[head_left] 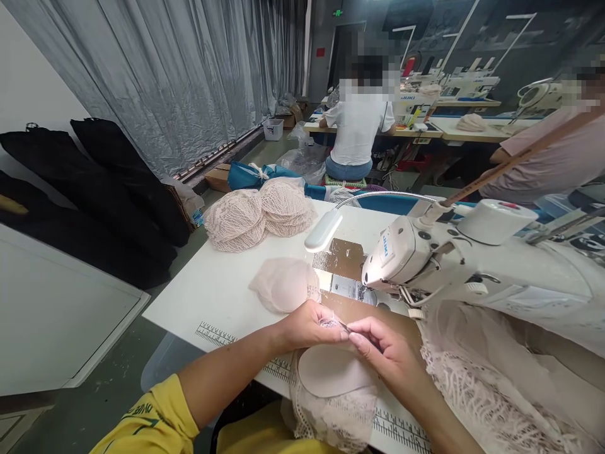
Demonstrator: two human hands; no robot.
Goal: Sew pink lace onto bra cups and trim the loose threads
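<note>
My left hand (307,325) is closed, pinching the gathered edge of a beige lace bra cup (335,372). The cup hangs below my hands over the table's front edge, its smooth oval pad facing up and its lace trim toward my lap. My right hand (385,347) is closed around a thin dark tool, mostly hidden by the fingers; its tip meets the lace at my left fingertips. Just beyond my left hand, another beige cup (288,285) lies on the white table. The sewing machine (397,252) stands to the right of that cup, its lamp lit.
Stacked lace cups (236,221) sit at the table's far left. More lace and mesh fabric (501,378) lies heaped under the machine arm at right. A bendable lamp (324,230) reaches over the table. Ahead, a person in a white shirt (359,120) sits at another machine.
</note>
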